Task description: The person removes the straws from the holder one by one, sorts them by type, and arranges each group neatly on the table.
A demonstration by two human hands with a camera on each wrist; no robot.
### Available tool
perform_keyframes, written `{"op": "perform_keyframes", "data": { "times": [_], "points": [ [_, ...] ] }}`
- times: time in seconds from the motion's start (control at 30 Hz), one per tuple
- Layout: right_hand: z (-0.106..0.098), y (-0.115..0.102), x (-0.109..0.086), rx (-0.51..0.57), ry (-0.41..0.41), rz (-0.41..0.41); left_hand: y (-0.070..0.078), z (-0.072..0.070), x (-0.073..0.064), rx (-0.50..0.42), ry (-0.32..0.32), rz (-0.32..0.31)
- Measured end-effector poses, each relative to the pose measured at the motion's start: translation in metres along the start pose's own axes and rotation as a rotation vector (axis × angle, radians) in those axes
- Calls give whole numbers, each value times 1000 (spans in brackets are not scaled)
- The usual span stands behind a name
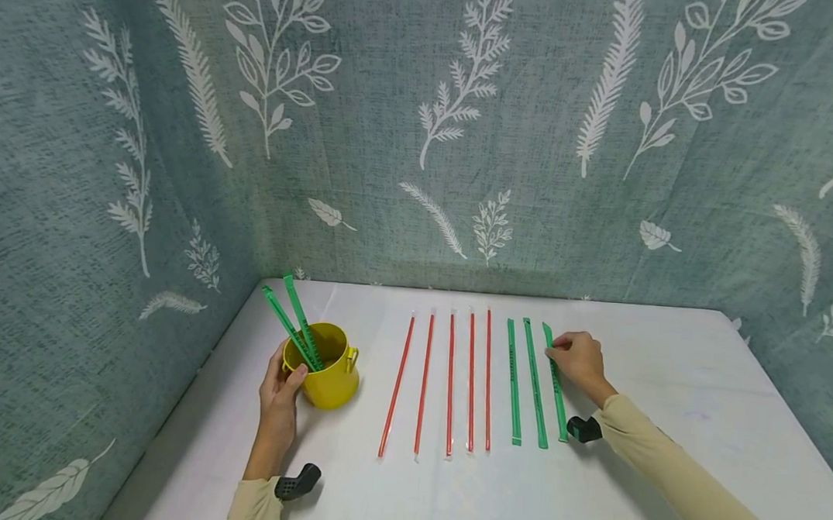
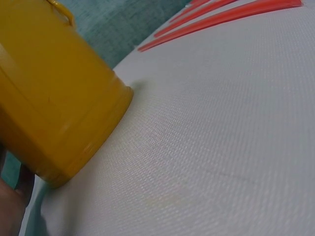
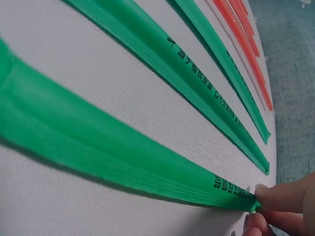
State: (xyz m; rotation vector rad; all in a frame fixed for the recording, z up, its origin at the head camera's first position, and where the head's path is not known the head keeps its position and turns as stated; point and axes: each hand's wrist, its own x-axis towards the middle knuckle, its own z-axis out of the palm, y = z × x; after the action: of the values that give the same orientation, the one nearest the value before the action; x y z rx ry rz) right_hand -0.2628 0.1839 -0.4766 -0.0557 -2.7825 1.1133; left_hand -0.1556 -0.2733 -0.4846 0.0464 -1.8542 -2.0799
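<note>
My left hand [image 1: 279,397] grips the side of a small yellow bucket [image 1: 336,387], its thumb near the rim. Two green paper-wrapped straws [image 1: 296,301] stand tilted in the bucket, leaning left past its rim. On the right, my right hand [image 1: 581,359] pinches the upper part of the rightmost green wrapped straw [image 1: 559,398], which lies along the table. In the right wrist view, thumb and fingers [image 3: 285,196] meet at the far end of that straw [image 3: 113,142]. The left wrist view shows the bucket's wall [image 2: 54,93] tilted in frame, with only a bit of the hand visible.
Two more green wrapped straws [image 1: 512,384] lie left of the pinched one. Several red straws [image 1: 450,385] in clear wrappers lie in a row between them and the bucket. The white table [image 1: 490,496] meets a leaf-patterned grey-green cloth [image 1: 369,235] behind and at the left.
</note>
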Motion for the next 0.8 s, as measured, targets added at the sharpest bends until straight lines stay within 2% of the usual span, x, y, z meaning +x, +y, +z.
{"op": "perform_keyframes", "data": {
  "times": [0.23,0.37,0.6,0.8],
  "points": [
    [-1,-3,2,10,10,-15,0,1,-1,-5,1,-9],
    [-3,-8,4,50,26,-73,1,0,-2,-7,10,-12],
    [-7,-26,4,123,11,-111,1,1,-1,8,-1,2],
    [-5,-47,-1,195,-36,-131,0,1,-1,14,11,-10]
  ]
}}
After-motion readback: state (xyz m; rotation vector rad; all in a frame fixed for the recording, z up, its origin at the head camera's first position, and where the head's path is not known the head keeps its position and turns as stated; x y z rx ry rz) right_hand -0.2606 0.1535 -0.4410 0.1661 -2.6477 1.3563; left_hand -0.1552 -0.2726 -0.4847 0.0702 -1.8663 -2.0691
